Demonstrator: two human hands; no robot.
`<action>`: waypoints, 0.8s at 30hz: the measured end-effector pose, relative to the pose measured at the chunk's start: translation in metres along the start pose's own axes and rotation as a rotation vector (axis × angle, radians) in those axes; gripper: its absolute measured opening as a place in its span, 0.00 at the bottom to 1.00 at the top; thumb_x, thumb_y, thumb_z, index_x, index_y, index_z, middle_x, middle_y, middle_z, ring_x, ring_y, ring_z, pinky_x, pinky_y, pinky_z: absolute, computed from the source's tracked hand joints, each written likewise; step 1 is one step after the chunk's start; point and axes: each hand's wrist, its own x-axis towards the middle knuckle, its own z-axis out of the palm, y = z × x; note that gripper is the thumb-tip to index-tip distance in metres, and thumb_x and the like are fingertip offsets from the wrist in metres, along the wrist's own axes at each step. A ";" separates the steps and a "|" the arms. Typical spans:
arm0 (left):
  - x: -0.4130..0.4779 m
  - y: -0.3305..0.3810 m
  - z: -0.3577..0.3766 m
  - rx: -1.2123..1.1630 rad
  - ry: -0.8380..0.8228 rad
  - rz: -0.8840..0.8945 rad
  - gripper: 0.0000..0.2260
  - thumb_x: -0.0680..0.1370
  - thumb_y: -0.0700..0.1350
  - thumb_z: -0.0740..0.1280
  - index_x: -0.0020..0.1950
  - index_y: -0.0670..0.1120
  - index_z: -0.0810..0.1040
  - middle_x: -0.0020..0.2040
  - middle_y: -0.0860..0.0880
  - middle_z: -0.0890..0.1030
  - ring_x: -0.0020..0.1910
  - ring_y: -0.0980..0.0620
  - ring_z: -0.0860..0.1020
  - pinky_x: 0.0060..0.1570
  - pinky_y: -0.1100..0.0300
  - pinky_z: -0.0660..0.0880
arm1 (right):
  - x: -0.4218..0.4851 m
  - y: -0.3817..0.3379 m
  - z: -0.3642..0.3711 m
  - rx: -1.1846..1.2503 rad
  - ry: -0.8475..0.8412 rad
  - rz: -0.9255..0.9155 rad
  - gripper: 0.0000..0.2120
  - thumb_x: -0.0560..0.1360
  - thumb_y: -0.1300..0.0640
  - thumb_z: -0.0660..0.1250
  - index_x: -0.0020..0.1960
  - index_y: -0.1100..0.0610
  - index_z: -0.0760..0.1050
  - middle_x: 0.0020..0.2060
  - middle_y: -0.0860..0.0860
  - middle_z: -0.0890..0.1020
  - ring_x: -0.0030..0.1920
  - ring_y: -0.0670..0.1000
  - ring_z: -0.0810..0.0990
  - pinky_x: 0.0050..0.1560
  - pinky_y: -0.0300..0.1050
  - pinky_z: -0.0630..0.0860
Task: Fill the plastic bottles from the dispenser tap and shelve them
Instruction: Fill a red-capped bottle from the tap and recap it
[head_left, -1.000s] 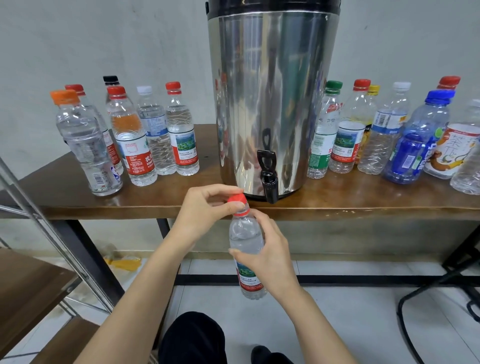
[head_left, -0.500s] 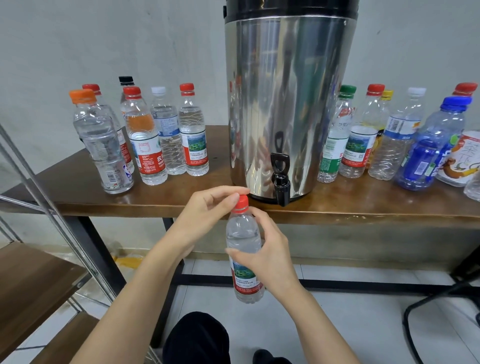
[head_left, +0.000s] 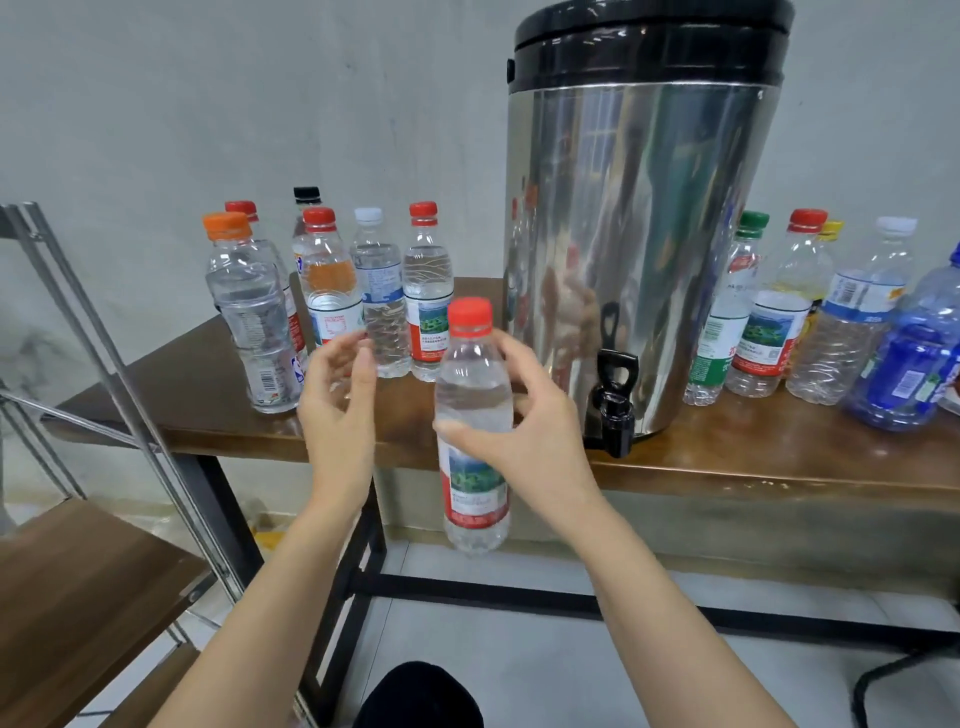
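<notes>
Water bottle (head_left: 470, 374) with a red cap (head_left: 469, 314) stands up straight in the air, in front of the table's edge and a little left of the black tap (head_left: 615, 410). We hold it with our right hand (head_left: 524, 441), with the thumb in front and the fingers curled round its middle. Clear water shows inside. Its label is red and white with a picture of green hills. The writing on it is too small for us to read. Our left hand (head_left: 337, 415) is just beside the bottle and does not touch it. Its fingers are loose and spread, and they hold nothing.

The tap sticks out at the bottom of a big shiny steel dispenser (head_left: 639, 234) with a black lid (head_left: 649, 47). The dispenser stands on a brown wooden table (head_left: 753, 462).

Left of it stands a bunch of capped bottles. The nearest one, the orange-capped bottle (head_left: 249, 312), shows a barcode. Another red-capped bottle (head_left: 427, 291) there has the same green-hills label as ours.

Right of the dispenser stand more bottles. Among them are a green-capped bottle (head_left: 724, 312) with a green and white label and a blue bottle (head_left: 914, 364).

A metal rack (head_left: 78, 582) with wooden shelves stands at the far left.
</notes>
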 end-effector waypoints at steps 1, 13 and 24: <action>0.005 -0.006 -0.004 0.025 0.051 0.003 0.10 0.82 0.47 0.65 0.63 0.50 0.75 0.60 0.52 0.79 0.58 0.60 0.76 0.57 0.64 0.73 | 0.012 -0.008 0.003 0.014 0.007 -0.023 0.38 0.65 0.57 0.81 0.70 0.41 0.68 0.59 0.35 0.79 0.60 0.37 0.77 0.63 0.47 0.77; 0.051 -0.061 -0.054 0.400 0.177 -0.065 0.31 0.80 0.55 0.66 0.78 0.50 0.56 0.76 0.51 0.59 0.73 0.57 0.56 0.73 0.48 0.57 | 0.107 0.013 0.079 -0.009 0.115 -0.070 0.38 0.68 0.52 0.79 0.73 0.43 0.65 0.66 0.43 0.77 0.65 0.46 0.75 0.67 0.55 0.74; 0.070 -0.078 -0.060 0.429 0.135 -0.195 0.40 0.77 0.55 0.69 0.81 0.51 0.47 0.80 0.49 0.52 0.78 0.49 0.50 0.75 0.45 0.52 | 0.095 0.048 0.091 -0.408 0.017 -0.057 0.46 0.73 0.48 0.73 0.79 0.41 0.46 0.76 0.43 0.61 0.74 0.44 0.61 0.67 0.48 0.71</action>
